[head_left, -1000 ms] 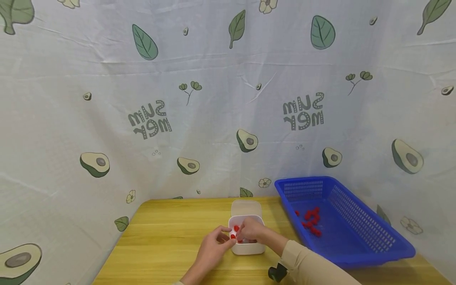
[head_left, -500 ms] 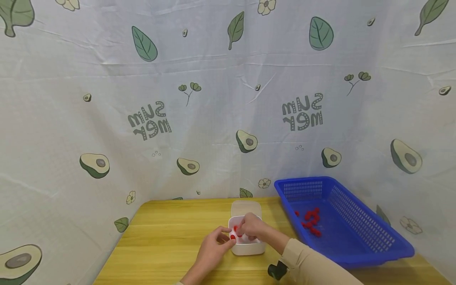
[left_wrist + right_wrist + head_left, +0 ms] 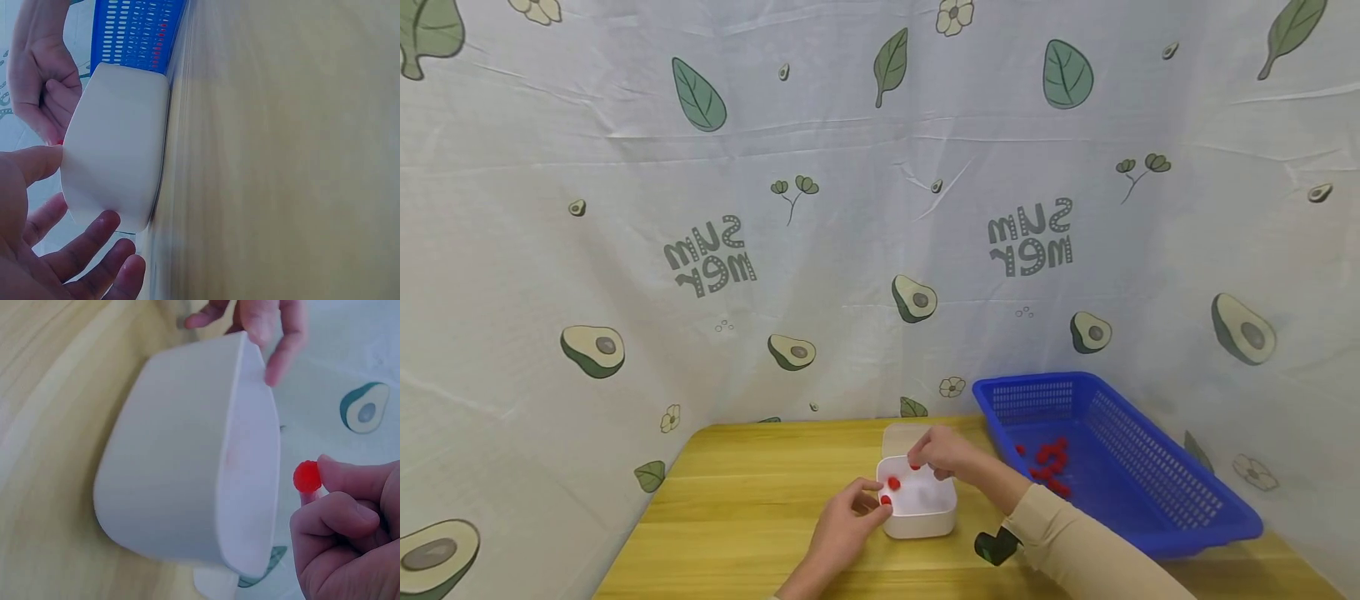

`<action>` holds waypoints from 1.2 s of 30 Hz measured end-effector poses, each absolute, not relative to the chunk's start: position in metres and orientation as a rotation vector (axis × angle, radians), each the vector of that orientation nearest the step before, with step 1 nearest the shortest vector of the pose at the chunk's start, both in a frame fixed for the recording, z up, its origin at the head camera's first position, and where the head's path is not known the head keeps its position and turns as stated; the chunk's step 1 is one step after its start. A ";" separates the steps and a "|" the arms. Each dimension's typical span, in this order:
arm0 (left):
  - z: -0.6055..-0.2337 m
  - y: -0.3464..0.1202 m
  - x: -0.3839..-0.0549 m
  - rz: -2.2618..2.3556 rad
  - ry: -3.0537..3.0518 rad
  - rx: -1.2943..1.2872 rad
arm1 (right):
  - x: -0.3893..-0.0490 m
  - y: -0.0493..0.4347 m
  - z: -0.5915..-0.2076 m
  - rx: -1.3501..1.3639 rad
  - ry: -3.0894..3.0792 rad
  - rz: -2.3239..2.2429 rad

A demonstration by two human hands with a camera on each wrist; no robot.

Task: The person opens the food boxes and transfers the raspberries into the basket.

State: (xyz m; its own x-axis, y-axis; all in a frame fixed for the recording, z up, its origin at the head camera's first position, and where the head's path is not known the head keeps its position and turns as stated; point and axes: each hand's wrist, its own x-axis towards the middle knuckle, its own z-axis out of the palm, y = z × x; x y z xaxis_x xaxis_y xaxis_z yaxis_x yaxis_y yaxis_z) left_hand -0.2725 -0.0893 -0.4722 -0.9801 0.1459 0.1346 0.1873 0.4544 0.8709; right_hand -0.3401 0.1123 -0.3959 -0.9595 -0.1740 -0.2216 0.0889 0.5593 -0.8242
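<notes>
A small white lidded box (image 3: 917, 525) stands on the wooden table with its lid (image 3: 898, 437) folded back. My left hand (image 3: 844, 525) holds the box's left end, thumb and forefinger at its rim and the other fingers spread beside it. Above the opening, my right hand (image 3: 946, 454) pinches a bumpy red raspberry-like ball (image 3: 307, 477) between thumb and forefinger; its other fingers are curled in. A red ball (image 3: 893, 483) lies inside the box on the left, and another red ball (image 3: 886, 500) shows near the left thumb.
A blue perforated basket (image 3: 1157, 546) stands on the right of the table, with several red balls (image 3: 1051, 457) at its left side. A black device (image 3: 996, 547) is at the right wrist. A patterned curtain (image 3: 835, 250) hangs behind the table.
My right hand has lifted up out of the box with a red ball between its fingertips. My left hand has stayed at the box's left end.
</notes>
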 end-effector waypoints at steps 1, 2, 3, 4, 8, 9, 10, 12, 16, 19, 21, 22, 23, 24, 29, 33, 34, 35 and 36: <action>-0.472 -0.089 -0.273 -1.592 -2.644 -0.302 | -0.341 0.115 -0.393 -0.065 2.519 -1.356; -0.472 -0.089 -0.273 -1.592 -2.644 -0.303 | -0.342 0.117 -0.391 -0.056 2.525 -1.355; -0.472 -0.089 -0.273 -1.594 -2.644 -0.303 | -0.342 0.119 -0.388 -0.052 2.520 -1.368; -0.472 -0.089 -0.273 -1.594 -2.643 -0.303 | -0.343 0.121 -0.385 -0.044 2.526 -1.368; -0.472 -0.089 -0.273 -1.595 -2.646 -0.295 | -0.346 0.132 -0.374 -0.027 2.521 -1.411; -0.472 -0.089 -0.273 -1.595 -2.647 -0.290 | -0.348 0.135 -0.373 -0.028 2.517 -1.430; -0.471 -0.089 -0.273 -1.596 -2.648 -0.286 | -0.350 0.138 -0.371 -0.032 2.513 -1.446; -0.471 -0.088 -0.273 -1.596 -2.649 -0.281 | -0.353 0.146 -0.369 -0.047 2.494 -1.491; -0.469 -0.088 -0.272 -1.601 -2.650 -0.280 | -0.360 0.162 -0.363 -0.061 2.495 -1.520; -0.469 -0.088 -0.271 -1.601 -2.651 -0.280 | -0.363 0.174 -0.359 -0.051 2.510 -1.515; -0.469 -0.089 -0.271 -1.600 -2.650 -0.281 | -0.364 0.181 -0.357 -0.050 2.519 -1.510; -0.469 -0.088 -0.271 -1.600 -2.648 -0.281 | -0.365 0.184 -0.356 -0.039 2.527 -1.507; -0.469 -0.088 -0.271 -1.600 -2.645 -0.282 | -0.366 0.187 -0.355 -0.033 2.534 -1.504; -0.469 -0.088 -0.272 -1.602 -2.642 -0.283 | -0.367 0.191 -0.355 -0.034 2.537 -1.504; -0.469 -0.087 -0.272 -1.605 -2.641 -0.278 | -0.370 0.208 -0.352 -0.030 2.546 -1.517; -0.469 -0.086 -0.273 -1.603 -2.639 -0.280 | -0.371 0.223 -0.349 -0.030 2.569 -1.509; -0.469 -0.085 -0.273 -1.600 -2.639 -0.281 | -0.371 0.228 -0.349 -0.032 2.572 -1.509; -0.469 -0.085 -0.274 -1.597 -2.639 -0.280 | -0.371 0.232 -0.348 -0.028 2.571 -1.515; -0.469 -0.085 -0.274 -1.594 -2.639 -0.280 | -0.372 0.236 -0.348 -0.034 2.570 -1.515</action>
State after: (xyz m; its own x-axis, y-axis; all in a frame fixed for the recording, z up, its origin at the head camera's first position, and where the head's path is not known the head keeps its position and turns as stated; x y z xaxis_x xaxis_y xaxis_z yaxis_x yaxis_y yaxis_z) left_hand -0.2739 -0.0852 -0.4690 -0.9826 0.1306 0.1323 0.1779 0.4536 0.8733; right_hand -0.3722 0.2362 -0.3480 -0.9872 -0.0993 -0.1245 0.0608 0.4871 -0.8712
